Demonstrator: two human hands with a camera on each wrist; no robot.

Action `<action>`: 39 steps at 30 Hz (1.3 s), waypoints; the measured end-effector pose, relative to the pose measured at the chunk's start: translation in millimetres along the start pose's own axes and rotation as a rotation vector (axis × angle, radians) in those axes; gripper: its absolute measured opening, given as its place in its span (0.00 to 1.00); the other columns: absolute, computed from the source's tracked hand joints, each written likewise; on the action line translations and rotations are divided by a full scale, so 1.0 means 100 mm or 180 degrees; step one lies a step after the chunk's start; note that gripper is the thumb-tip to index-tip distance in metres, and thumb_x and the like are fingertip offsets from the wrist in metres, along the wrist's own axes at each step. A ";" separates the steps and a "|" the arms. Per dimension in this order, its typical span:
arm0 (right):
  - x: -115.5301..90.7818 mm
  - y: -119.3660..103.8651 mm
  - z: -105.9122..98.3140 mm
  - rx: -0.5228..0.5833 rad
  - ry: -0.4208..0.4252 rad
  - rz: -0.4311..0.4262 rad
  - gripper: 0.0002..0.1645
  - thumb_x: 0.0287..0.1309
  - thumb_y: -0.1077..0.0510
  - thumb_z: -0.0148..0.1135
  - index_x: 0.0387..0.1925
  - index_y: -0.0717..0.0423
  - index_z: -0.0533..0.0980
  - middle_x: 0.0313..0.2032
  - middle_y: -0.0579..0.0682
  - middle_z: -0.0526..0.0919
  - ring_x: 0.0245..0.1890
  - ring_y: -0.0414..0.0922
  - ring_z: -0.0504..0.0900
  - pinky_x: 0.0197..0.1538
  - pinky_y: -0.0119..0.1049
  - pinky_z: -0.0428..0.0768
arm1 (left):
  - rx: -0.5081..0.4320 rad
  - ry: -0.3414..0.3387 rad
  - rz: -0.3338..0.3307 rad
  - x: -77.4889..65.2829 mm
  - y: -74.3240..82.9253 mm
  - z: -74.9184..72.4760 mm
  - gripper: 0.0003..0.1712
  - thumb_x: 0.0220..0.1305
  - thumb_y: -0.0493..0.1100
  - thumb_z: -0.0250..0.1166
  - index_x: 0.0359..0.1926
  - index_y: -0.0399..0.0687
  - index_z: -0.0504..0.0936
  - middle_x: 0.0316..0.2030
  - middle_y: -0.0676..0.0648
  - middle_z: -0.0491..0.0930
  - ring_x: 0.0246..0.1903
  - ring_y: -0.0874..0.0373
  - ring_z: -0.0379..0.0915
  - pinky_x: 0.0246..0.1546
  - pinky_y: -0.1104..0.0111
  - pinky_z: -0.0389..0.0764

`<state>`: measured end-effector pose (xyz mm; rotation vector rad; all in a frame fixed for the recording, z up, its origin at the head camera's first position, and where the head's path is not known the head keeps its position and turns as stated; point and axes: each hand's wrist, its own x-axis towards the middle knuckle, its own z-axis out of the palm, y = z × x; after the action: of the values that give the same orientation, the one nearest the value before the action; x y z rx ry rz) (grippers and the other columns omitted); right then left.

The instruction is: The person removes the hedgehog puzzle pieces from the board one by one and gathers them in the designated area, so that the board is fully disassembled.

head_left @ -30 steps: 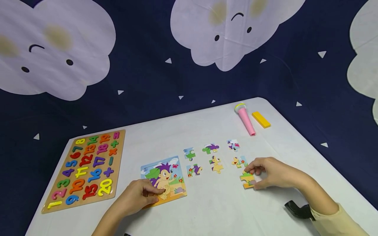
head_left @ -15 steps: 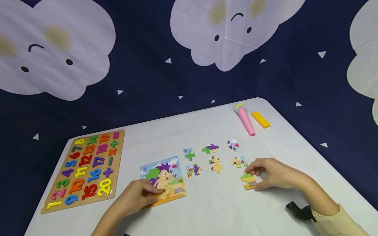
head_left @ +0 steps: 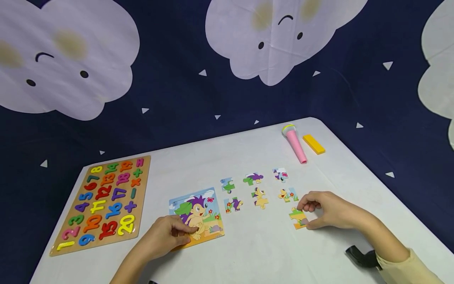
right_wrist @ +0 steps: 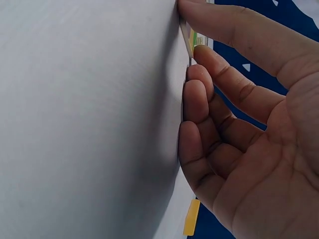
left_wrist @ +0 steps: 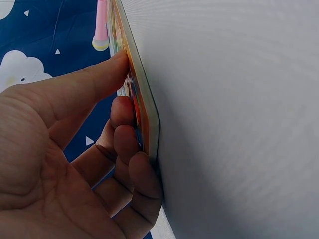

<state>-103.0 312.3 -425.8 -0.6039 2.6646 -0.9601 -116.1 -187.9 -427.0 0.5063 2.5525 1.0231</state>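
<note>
My left hand (head_left: 161,236) rests on the front left of a square picture board (head_left: 209,205) showing a purple-haired hedgehog. In the left wrist view, the thumb (left_wrist: 107,74) and bent fingertips touch the board's face. On the right, thumb and index finger of my right hand (head_left: 328,209) pinch the right side of a jigsaw piece (head_left: 298,217) with grass and a grey stone, flat on the table. Between the hands lie several loose jigsaw pieces in two rows, among them a yellow-bodied piece (head_left: 260,198) and a flower piece (head_left: 288,195).
A wooden number board (head_left: 103,201) lies on the left of the white table (head_left: 198,157). At the back right are a pink toy microphone (head_left: 295,144) and a yellow block (head_left: 313,144). A dark blue cloth (head_left: 170,98) with clouds hangs behind.
My right hand has shifted slightly right and toward me, and the stone jigsaw piece has moved a little with it. The left hand and picture board have stayed put.
</note>
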 end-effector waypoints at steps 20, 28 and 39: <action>-0.01 -0.01 -0.01 -0.0031 0.0007 0.0132 0.24 0.47 0.49 0.86 0.44 0.46 0.83 0.36 0.38 0.79 0.38 0.31 0.75 0.45 0.29 0.78 | 0.0098 0.0016 -0.0067 0.00 0.00 0.00 0.11 0.61 0.38 0.80 0.43 0.59 0.96 0.30 0.56 0.82 0.29 0.63 0.66 0.26 0.72 0.69; -0.01 -0.03 0.00 -0.0026 0.0022 0.0095 0.23 0.48 0.49 0.86 0.44 0.45 0.83 0.35 0.38 0.78 0.38 0.32 0.75 0.44 0.29 0.78 | 0.0041 0.0006 -0.0023 -0.01 0.00 0.00 0.11 0.60 0.38 0.80 0.43 0.58 0.96 0.29 0.55 0.81 0.29 0.63 0.65 0.25 0.71 0.68; 0.01 -0.05 -0.03 0.0005 -0.0054 0.0077 0.24 0.48 0.49 0.87 0.45 0.46 0.83 0.34 0.38 0.79 0.37 0.33 0.77 0.45 0.29 0.79 | 0.0087 0.0040 -0.0060 0.00 0.01 0.01 0.12 0.60 0.37 0.80 0.42 0.58 0.96 0.29 0.55 0.80 0.29 0.62 0.65 0.26 0.72 0.67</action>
<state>-103.8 310.6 -420.2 -0.5755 2.6499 -0.9461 -115.8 -186.1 -426.9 0.4837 2.5805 0.9892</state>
